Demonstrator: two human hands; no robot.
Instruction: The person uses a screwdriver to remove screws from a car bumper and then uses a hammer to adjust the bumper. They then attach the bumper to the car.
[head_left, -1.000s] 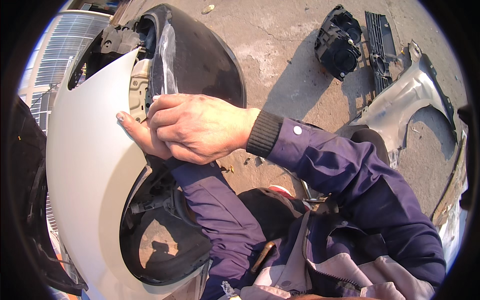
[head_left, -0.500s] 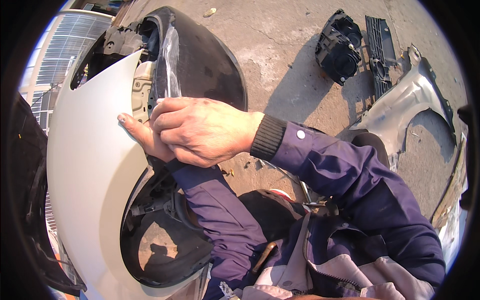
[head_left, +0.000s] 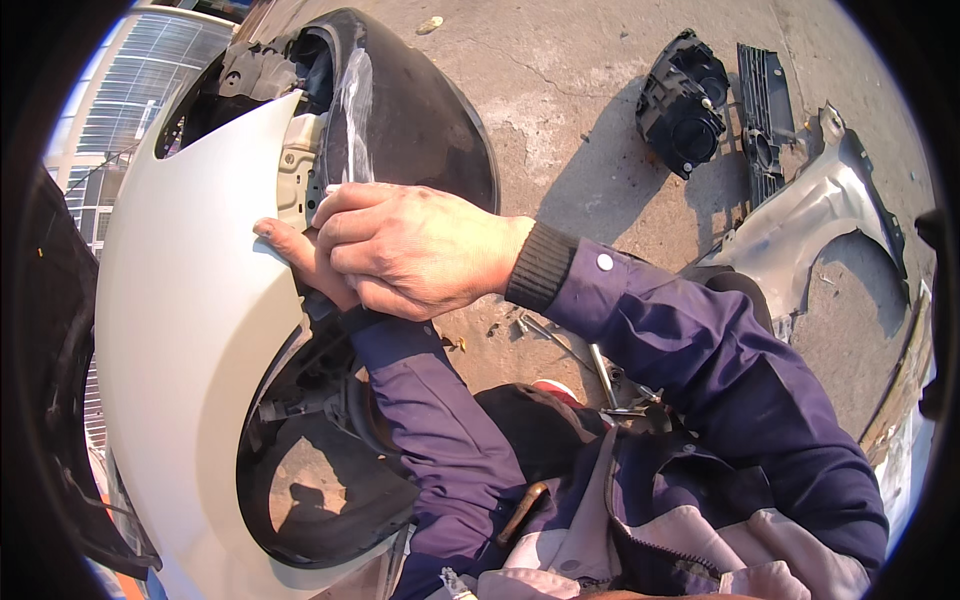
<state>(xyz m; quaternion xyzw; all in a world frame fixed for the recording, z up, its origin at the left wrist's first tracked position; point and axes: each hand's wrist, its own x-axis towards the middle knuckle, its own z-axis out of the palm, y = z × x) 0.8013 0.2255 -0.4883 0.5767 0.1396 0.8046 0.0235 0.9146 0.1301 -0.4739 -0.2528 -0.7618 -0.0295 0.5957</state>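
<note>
My right hand [head_left: 425,250] is curled at the gap between the white fender [head_left: 170,310] and the black bumper [head_left: 430,120], its fingertips near a whitish scuffed streak on the bumper. What it holds is hidden. My left hand [head_left: 310,260] lies beneath it, thumb at the fender's edge and the other fingers covered. Just above the hands, a beige metal bracket [head_left: 295,160] with holes shows in the gap. Dark inner parts show through the openings above and in the wheel arch below.
On the concrete at the right lie a black headlamp housing [head_left: 675,100], a slatted black grille [head_left: 755,110] and a silver fender [head_left: 820,210]. Metal tools [head_left: 600,375] lie under my right arm. A dark curved panel [head_left: 55,350] stands at the far left.
The view has shifted slightly, and the car parts and both hands appear a little further right. More of the tools shows below my right arm. My hands keep nearly the same grip and place.
</note>
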